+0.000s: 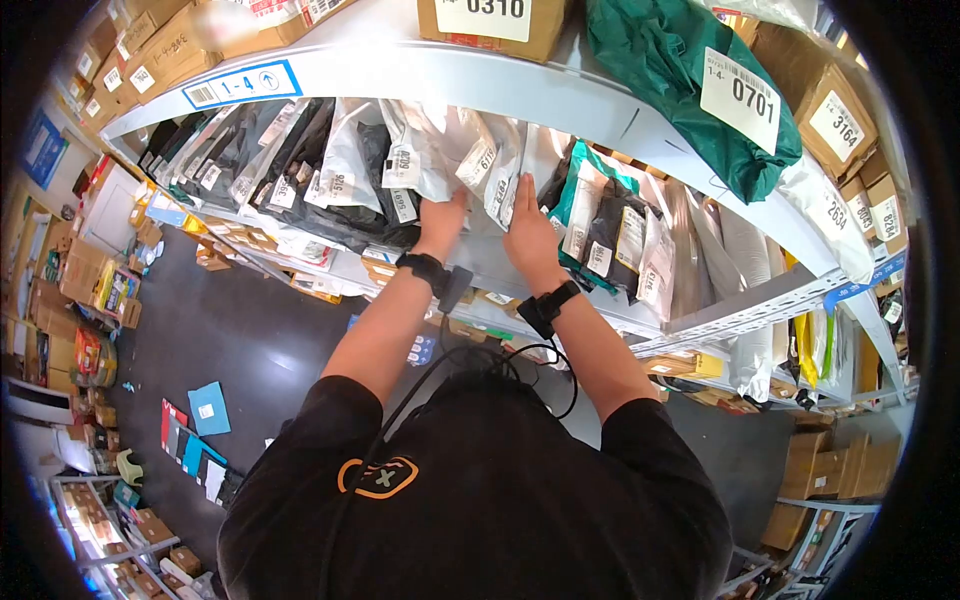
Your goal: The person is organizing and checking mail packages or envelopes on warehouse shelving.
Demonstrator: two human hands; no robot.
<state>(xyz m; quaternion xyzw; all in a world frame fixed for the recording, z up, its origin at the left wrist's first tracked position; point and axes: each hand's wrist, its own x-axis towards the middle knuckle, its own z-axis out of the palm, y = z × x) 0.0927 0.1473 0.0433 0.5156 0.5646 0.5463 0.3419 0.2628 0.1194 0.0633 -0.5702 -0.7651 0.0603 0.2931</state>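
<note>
Both my hands reach into a shelf row of upright bagged parcels. My left hand (442, 222) is at the lower edge of a white parcel (402, 165); its fingers go in among the bags and are mostly hidden. My right hand (530, 232) has its fingers stretched out and lying flat along the right side of another white parcel (488, 165), which leans between the two hands. Left of my left hand stand a dark parcel (378, 160) and a white one (345, 180). A green-edged parcel (578, 200) stands to the right of my right hand.
Above the row runs the shelf edge (390, 68) with a "1-4" label. A green bag (690, 100) and a carton (490, 28) overhang it. Flat packages (208, 408) lie on the dark floor at left. A cable (410, 395) hangs near my wrists.
</note>
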